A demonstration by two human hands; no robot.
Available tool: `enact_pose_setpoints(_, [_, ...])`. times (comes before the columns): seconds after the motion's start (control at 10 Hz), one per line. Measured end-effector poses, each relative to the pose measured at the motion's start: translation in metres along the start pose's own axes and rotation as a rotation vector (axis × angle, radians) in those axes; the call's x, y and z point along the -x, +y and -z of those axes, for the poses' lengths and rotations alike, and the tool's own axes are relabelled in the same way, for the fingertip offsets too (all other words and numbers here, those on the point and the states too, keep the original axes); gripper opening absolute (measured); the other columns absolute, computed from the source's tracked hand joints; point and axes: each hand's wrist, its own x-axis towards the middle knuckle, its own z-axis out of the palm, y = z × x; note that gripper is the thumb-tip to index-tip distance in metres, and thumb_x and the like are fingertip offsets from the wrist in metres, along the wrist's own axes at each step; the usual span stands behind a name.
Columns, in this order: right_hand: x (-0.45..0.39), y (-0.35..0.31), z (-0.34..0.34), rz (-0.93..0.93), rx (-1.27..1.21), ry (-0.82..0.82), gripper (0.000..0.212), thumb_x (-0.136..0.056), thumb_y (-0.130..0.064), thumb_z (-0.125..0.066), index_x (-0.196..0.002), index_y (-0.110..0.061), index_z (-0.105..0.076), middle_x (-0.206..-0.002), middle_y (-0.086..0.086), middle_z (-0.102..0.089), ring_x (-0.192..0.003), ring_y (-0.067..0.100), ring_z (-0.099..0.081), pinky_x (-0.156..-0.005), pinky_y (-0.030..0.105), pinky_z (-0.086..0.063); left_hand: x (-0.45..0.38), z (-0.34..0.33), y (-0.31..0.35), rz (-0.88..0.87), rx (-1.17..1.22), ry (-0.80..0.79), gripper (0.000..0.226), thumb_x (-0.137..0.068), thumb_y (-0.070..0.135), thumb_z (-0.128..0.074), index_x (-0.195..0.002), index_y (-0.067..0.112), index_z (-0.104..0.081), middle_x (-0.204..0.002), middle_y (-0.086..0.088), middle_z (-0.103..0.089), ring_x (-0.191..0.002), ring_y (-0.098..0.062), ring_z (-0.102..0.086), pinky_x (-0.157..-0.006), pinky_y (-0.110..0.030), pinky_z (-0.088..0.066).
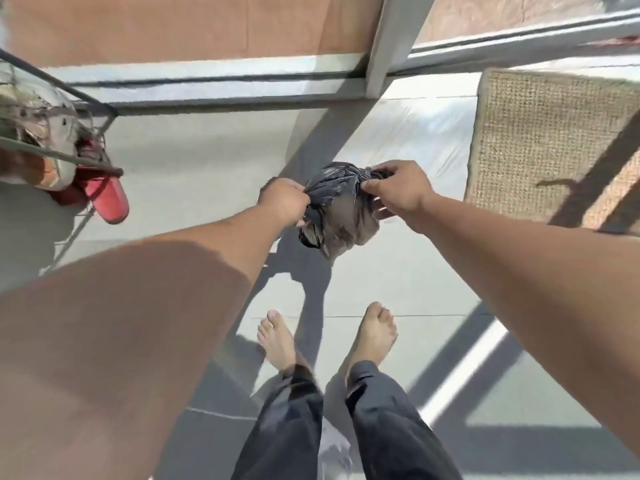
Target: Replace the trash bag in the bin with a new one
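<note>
both hands are closed on a small black trash bag (334,211), held in the air out in front of the body above the pale floor (194,174). left hand (284,201) has its fingers curled into the bag's gathered left edge; right hand (398,188) pinches a twisted neck of plastic at the bag's upper right, thumb on top, other fingers underneath. the bag hangs between and just below them, bulging at the bottom.

it looks light and only partly full, thin and soft, crumpling wherever it is squeezed. such film is likely slippery and could tear if pulled hard, so the bunched neck beside the right hand seems the safest place to hold.

no bin is visible. beyond the right hand lies a woven mat (540,143); far out past the left hand is a red slipper (109,199) under a wire rack (69,157).
</note>
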Motion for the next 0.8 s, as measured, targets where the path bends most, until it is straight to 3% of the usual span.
enact_pose_setpoints(0.1, [-0.051, 0.06, -0.033, 0.018, 0.079, 0.103, 0.032, -0.068, -0.015, -0.065, -0.097, -0.024, -0.076, -0.092, 0.002, -0.076, -0.083, 0.026, -0.072, -0.081, 0.043, -0.059, -0.061, -0.047, -0.039, 0.055, 0.044, -0.019, 0.023, -0.088, 0.001, -0.057, -0.073, 0.017, -0.066, -0.067, -0.002, -0.065, -0.052, -0.018, -0.063, -0.068, -0.033, -0.062])
enact_pose_setpoints(0.2, [-0.064, 0.087, -0.052, 0.068, 0.23, 0.086, 0.037, -0.073, -0.005, -0.057, -0.101, -0.021, -0.076, -0.097, 0.0, -0.075, -0.089, 0.019, -0.067, -0.082, 0.025, -0.052, -0.09, -0.072, -0.069, 0.106, 0.08, -0.005, 0.023, -0.088, 0.003, -0.057, -0.101, 0.013, -0.073, -0.083, -0.003, -0.071, -0.064, -0.023, -0.071, -0.074, -0.04, -0.062])
enact_pose_setpoints(0.3, [-0.088, 0.115, -0.077, 0.139, 0.368, 0.063, 0.042, -0.073, 0.003, -0.048, -0.1, -0.015, -0.075, -0.097, 0.007, -0.076, -0.094, 0.024, -0.067, -0.086, 0.031, -0.053, -0.124, -0.095, -0.103, 0.056, -0.028, -0.033, 0.023, -0.084, 0.004, -0.053, -0.091, 0.005, -0.074, -0.087, -0.015, -0.075, -0.083, -0.032, -0.074, -0.076, -0.043, -0.061])
enact_pose_setpoints(0.4, [-0.106, 0.131, -0.093, 0.126, 0.411, 0.037, 0.051, -0.077, 0.004, -0.046, -0.113, -0.019, -0.073, -0.109, 0.008, -0.074, -0.104, 0.025, -0.066, -0.096, 0.03, -0.05, -0.147, -0.107, -0.125, 0.04, -0.047, -0.006, 0.021, -0.077, 0.006, -0.054, -0.084, 0.007, -0.074, -0.086, -0.014, -0.075, -0.083, -0.034, -0.073, -0.074, -0.045, -0.061])
enact_pose_setpoints(0.6, [-0.109, 0.138, -0.107, 0.117, 0.548, -0.035, 0.056, -0.079, -0.001, -0.046, -0.131, -0.019, -0.06, -0.125, 0.011, -0.066, -0.118, 0.03, -0.057, -0.097, 0.026, -0.042, -0.145, -0.11, -0.133, 0.008, 0.011, 0.022, 0.016, -0.072, 0.004, -0.06, -0.064, 0.017, -0.065, -0.073, -0.003, -0.067, -0.073, -0.025, -0.063, -0.076, -0.037, -0.059])
enact_pose_setpoints(0.7, [-0.093, 0.122, -0.094, 0.135, 0.535, -0.033, 0.057, -0.074, -0.004, -0.047, -0.126, -0.022, -0.061, -0.121, 0.009, -0.067, -0.114, 0.031, -0.058, -0.096, 0.031, -0.048, -0.123, -0.093, -0.118, 0.008, -0.031, -0.027, 0.018, -0.072, 0.003, -0.056, -0.076, 0.014, -0.07, -0.072, -0.001, -0.066, -0.073, -0.022, -0.058, -0.067, -0.027, -0.051])
enact_pose_setpoints(0.8, [-0.064, 0.101, -0.066, 0.126, 0.638, -0.039, 0.052, -0.077, -0.011, -0.051, -0.127, -0.021, -0.057, -0.125, 0.01, -0.062, -0.116, 0.033, -0.056, -0.094, 0.036, -0.047, -0.086, -0.061, -0.097, -0.031, -0.183, -0.045, 0.013, -0.082, 0.013, -0.049, -0.079, 0.017, -0.061, -0.079, -0.005, -0.063, -0.078, -0.027, -0.057, -0.064, -0.029, -0.04])
